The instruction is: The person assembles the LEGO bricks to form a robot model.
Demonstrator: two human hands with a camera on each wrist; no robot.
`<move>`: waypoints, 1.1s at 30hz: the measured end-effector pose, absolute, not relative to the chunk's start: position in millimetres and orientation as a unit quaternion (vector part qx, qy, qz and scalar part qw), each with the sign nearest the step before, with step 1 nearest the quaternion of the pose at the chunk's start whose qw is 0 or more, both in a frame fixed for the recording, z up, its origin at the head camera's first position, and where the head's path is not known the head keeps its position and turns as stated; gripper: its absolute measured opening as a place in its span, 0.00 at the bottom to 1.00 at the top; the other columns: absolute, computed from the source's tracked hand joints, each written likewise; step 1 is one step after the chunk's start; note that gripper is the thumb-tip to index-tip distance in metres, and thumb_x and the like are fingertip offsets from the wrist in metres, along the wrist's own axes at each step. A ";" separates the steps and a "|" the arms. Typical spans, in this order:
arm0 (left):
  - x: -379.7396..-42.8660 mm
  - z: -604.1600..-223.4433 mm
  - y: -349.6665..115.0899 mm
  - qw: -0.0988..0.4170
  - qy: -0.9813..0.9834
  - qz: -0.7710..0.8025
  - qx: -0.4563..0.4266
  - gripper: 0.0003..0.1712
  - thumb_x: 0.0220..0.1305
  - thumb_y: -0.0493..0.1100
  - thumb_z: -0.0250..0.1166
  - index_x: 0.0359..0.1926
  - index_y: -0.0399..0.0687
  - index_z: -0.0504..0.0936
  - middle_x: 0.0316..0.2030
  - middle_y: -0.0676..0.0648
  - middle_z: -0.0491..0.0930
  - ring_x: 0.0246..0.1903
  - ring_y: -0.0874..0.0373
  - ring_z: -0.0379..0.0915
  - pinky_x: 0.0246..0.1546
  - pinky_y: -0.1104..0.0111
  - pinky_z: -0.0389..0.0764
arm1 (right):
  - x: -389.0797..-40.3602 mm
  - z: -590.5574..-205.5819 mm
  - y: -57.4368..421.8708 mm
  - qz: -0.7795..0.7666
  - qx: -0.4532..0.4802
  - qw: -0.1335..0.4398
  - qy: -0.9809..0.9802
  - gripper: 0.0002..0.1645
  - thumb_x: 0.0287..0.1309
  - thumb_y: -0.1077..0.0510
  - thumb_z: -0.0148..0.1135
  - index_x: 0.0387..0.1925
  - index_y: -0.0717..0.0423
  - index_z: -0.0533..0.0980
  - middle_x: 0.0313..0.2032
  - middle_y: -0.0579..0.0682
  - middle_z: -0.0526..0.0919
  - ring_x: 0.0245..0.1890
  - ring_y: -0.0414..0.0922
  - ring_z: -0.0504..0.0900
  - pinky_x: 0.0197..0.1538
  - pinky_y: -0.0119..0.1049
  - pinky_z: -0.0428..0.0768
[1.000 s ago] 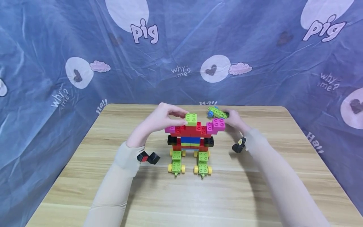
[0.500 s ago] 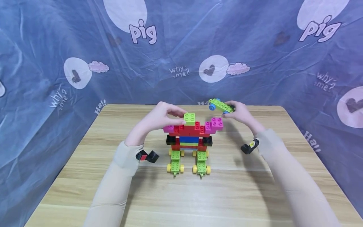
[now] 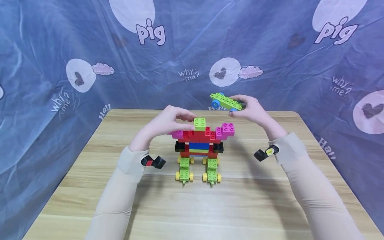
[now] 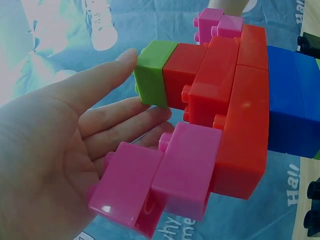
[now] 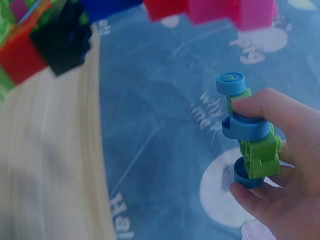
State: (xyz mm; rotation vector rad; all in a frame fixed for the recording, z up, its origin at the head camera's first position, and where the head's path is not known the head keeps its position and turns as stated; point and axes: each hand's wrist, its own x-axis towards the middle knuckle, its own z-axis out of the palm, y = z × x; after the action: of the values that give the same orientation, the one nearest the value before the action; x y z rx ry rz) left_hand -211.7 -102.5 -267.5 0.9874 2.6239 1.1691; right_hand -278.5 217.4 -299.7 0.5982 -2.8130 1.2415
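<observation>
A robot-like figure of toy building bricks stands upright on the table. A lime-green brick (image 3: 199, 124) tops its red bricks (image 3: 199, 136). My left hand (image 3: 168, 122) holds that lime brick at its left side, thumb and fingers at its edges. Pink bricks (image 4: 187, 165) stick out as a stepped arm below the hand in the left wrist view. To the right, behind the figure, my right hand (image 3: 250, 108) grips a lime-green toy car base (image 3: 226, 101) with blue wheels (image 5: 250, 127), raised above the table. Thumb and fingers press on its wheels in the right wrist view.
The figure's feet are two lime-green wheeled bases (image 3: 212, 173) with yellow wheels. Black bricks (image 3: 218, 147) jut from its sides. The wooden table (image 3: 192, 213) ends at a blue printed cloth (image 3: 168, 83) hung behind and along the sides.
My right hand has lifted the car base off the table's back and brought it up, then a little to the left. The left hand stays at the lime brick.
</observation>
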 end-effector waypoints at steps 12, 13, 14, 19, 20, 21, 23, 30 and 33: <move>-213.9 -245.6 -105.4 -0.114 0.856 0.404 0.302 0.25 0.60 0.45 0.69 0.57 0.44 0.79 0.56 0.47 0.80 0.57 0.56 0.74 0.60 0.64 0.73 | -252.3 -261.6 185.5 0.425 0.249 0.007 -0.870 0.36 0.48 0.59 0.72 0.61 0.55 0.73 0.50 0.56 0.79 0.40 0.50 0.78 0.38 0.26 0.75; -213.8 -243.3 -104.2 -0.119 0.857 0.402 0.301 0.25 0.60 0.46 0.68 0.58 0.44 0.79 0.56 0.47 0.79 0.58 0.56 0.73 0.60 0.64 0.72 | -249.9 -258.8 182.4 0.427 0.255 0.006 -0.868 0.36 0.48 0.59 0.72 0.61 0.56 0.73 0.50 0.55 0.79 0.40 0.50 0.77 0.39 0.25 0.75; -213.8 -241.2 -102.8 -0.123 0.857 0.399 0.302 0.25 0.61 0.46 0.68 0.59 0.45 0.78 0.57 0.47 0.79 0.58 0.56 0.72 0.61 0.65 0.72 | -247.7 -256.6 179.6 0.428 0.263 0.005 -0.865 0.36 0.48 0.59 0.72 0.61 0.56 0.73 0.50 0.55 0.79 0.40 0.50 0.77 0.40 0.25 0.75; -214.2 -234.6 -95.7 -0.126 0.862 0.379 0.311 0.28 0.62 0.47 0.67 0.61 0.45 0.76 0.59 0.48 0.77 0.61 0.57 0.70 0.62 0.65 0.71 | -238.7 -249.4 167.5 0.418 0.300 0.004 -0.858 0.34 0.47 0.59 0.72 0.59 0.56 0.75 0.47 0.55 0.79 0.39 0.49 0.76 0.40 0.27 0.75; -214.2 -234.2 -94.7 -0.126 0.863 0.376 0.314 0.28 0.62 0.48 0.67 0.61 0.45 0.76 0.59 0.48 0.77 0.61 0.57 0.69 0.62 0.65 0.71 | -237.4 -248.5 165.7 0.415 0.308 0.005 -0.856 0.34 0.47 0.59 0.72 0.59 0.56 0.75 0.46 0.54 0.79 0.38 0.49 0.76 0.39 0.28 0.75; -214.0 -233.9 -93.9 -0.125 0.864 0.371 0.316 0.28 0.62 0.48 0.67 0.61 0.45 0.76 0.59 0.48 0.77 0.61 0.57 0.70 0.62 0.65 0.71 | -236.4 -247.9 164.2 0.411 0.315 0.007 -0.855 0.33 0.47 0.59 0.72 0.59 0.56 0.75 0.46 0.54 0.79 0.37 0.48 0.76 0.38 0.29 0.75; -213.2 -233.4 -93.1 -0.122 0.866 0.364 0.321 0.28 0.62 0.47 0.67 0.61 0.44 0.76 0.59 0.47 0.77 0.61 0.57 0.70 0.62 0.64 0.71 | -235.1 -247.6 161.5 0.402 0.328 0.010 -0.855 0.33 0.47 0.59 0.72 0.58 0.54 0.76 0.44 0.52 0.79 0.34 0.48 0.75 0.35 0.31 0.75; -211.1 -236.2 -93.5 -0.105 0.869 0.353 0.331 0.24 0.62 0.47 0.67 0.58 0.43 0.79 0.56 0.46 0.79 0.58 0.55 0.72 0.60 0.62 0.72 | -229.3 -247.6 156.9 0.384 0.361 0.007 -0.850 0.32 0.45 0.59 0.73 0.57 0.53 0.77 0.40 0.50 0.79 0.33 0.46 0.74 0.34 0.34 0.74; -208.7 -236.7 -93.8 -0.104 0.867 0.354 0.336 0.22 0.62 0.45 0.67 0.55 0.43 0.81 0.53 0.45 0.81 0.54 0.54 0.74 0.57 0.61 0.75 | -226.1 -246.5 154.7 0.382 0.370 0.002 -0.847 0.33 0.44 0.59 0.74 0.56 0.54 0.77 0.42 0.50 0.80 0.35 0.46 0.75 0.35 0.34 0.76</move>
State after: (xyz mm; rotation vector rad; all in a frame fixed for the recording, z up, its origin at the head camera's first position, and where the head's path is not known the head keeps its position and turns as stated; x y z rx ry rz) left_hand -208.7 -93.8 -236.7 1.1309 2.9190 1.1931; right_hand -226.1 154.7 -246.5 1.1611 -2.6562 1.1984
